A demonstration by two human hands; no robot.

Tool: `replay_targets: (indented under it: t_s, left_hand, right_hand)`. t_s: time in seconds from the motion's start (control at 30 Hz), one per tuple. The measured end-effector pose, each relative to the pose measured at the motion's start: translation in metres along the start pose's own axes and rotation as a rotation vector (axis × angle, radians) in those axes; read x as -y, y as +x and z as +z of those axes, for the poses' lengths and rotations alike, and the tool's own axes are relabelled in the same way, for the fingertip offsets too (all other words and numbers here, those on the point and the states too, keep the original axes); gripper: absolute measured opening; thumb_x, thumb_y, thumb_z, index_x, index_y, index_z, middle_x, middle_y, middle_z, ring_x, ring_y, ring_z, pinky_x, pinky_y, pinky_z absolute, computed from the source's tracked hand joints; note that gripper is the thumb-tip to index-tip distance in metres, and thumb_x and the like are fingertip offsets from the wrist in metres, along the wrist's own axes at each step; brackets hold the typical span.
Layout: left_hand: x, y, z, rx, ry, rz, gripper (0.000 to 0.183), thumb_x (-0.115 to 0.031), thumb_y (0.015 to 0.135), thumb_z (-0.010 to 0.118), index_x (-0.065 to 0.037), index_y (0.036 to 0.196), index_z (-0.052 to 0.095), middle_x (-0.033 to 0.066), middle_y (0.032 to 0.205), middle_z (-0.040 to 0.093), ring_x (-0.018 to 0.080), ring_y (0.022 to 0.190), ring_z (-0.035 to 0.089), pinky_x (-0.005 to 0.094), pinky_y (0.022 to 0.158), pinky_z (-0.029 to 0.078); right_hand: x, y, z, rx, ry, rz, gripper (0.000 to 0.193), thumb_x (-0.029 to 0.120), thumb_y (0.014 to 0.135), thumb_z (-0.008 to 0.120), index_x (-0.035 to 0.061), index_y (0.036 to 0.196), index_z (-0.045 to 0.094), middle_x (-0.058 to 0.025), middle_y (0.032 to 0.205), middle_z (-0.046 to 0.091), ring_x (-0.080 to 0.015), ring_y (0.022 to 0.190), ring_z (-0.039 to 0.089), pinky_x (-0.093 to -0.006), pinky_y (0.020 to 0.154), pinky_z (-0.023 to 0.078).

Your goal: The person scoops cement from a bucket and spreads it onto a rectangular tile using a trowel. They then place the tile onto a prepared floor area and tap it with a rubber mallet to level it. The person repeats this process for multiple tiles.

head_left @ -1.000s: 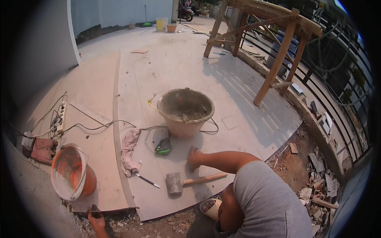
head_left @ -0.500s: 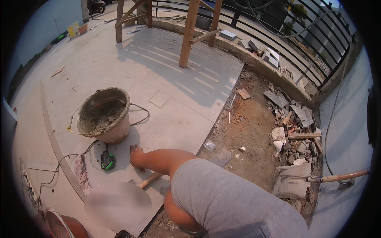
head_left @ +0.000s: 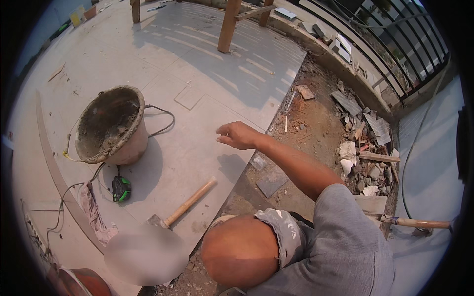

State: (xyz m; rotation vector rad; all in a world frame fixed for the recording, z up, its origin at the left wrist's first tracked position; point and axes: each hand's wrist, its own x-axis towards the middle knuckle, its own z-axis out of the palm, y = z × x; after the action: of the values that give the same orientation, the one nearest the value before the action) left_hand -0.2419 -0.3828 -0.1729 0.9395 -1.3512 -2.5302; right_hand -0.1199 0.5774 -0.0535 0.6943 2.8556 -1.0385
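My right hand (head_left: 239, 136) hangs above the pale tiled floor (head_left: 187, 143), near its edge by the bare soil, holding nothing, thumb and loosely bent fingers apart. My left hand is out of sight. Below my right hand, a hammer (head_left: 191, 201) lies with its wooden handle slanting up to the right; a blurred patch partly covers its head. Left of it stands a bucket (head_left: 133, 148) crusted with grey mortar, some wet mix inside. A black and green tape measure (head_left: 121, 189) rests by the bucket, and a crumpled pinkish cloth (head_left: 95, 212) lies farther left.
Bare soil (head_left: 311, 133) runs along the tile edge, with a rubble heap (head_left: 368, 143) and a wooden-handled shovel (head_left: 417, 223) at the right. My bent knee (head_left: 239, 251) is at the bottom. Wooden legs (head_left: 229, 27) stand at the back; a cable (head_left: 61, 209) crosses the left.
My right hand has lifted from the floor near the tape measure and moved right and farther away. The hammer handle, partly covered before, is now in full sight. The view has shifted.
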Motion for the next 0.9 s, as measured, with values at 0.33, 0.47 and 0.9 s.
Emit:
replay_targets:
  t_s: [0.33, 0.47, 0.9]
  left_hand:
    - [0.024, -0.005, 0.048, -0.042, 0.082, -0.035, 0.034, -0.029, 0.086, 0.068, -0.004, 0.109, 0.064, 0.0084, 0.102, 0.065, 0.0242, 0.091, 0.06, 0.042, 0.073, 0.052]
    - [0.026, -0.01, 0.059, -0.049, 0.078, -0.022, 0.035, -0.028, 0.086, 0.07, -0.005, 0.112, 0.064, 0.0078, 0.105, 0.065, 0.0246, 0.092, 0.06, 0.0413, 0.075, 0.052]
    - [0.021, -0.033, 0.066, -0.105, -0.014, -0.06, 0.041, -0.026, 0.084, 0.075, -0.006, 0.117, 0.062, 0.0087, 0.112, 0.064, 0.0272, 0.096, 0.061, 0.0402, 0.079, 0.053]
  right_hand:
    - [-0.269, -0.25, 0.006, -0.478, -0.126, 0.9, 0.025, 0.022, 0.075, 0.064, -0.0007, 0.082, 0.071, -0.0211, 0.078, 0.07, -0.0342, 0.075, 0.069, -0.0422, 0.072, 0.053]
    - [-0.212, -0.217, 0.047, -0.418, -0.213, 0.836, 0.026, 0.024, 0.078, 0.064, -0.0008, 0.085, 0.07, -0.0231, 0.085, 0.07, -0.0395, 0.083, 0.068, -0.0463, 0.076, 0.053]
    - [-0.227, -0.18, 0.064, -0.337, -0.474, 0.784, 0.031, 0.021, 0.078, 0.063, -0.0078, 0.088, 0.061, -0.0311, 0.085, 0.066, -0.0453, 0.085, 0.066, -0.0487, 0.074, 0.052]
